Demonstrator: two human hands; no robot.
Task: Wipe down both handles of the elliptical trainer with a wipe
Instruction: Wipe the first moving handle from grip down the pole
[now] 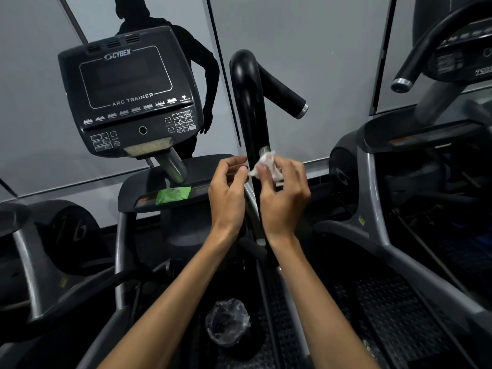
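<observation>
The trainer's black right handle rises in the middle of the view and bends back to a silver-capped end at the right. A crumpled white wipe sits at the base of the black grip, by its silver collar. My right hand grips the wipe between thumb and fingers. My left hand is just left of the handle, fingers curled, with its thumb and fingertips at the wipe's left edge. The left handle is not visible.
The console with its dark screen stands at the upper left. A green wipe packet lies on the shelf below it. A small plastic-lined bin sits low between my forearms. Another machine's handle is at the upper right.
</observation>
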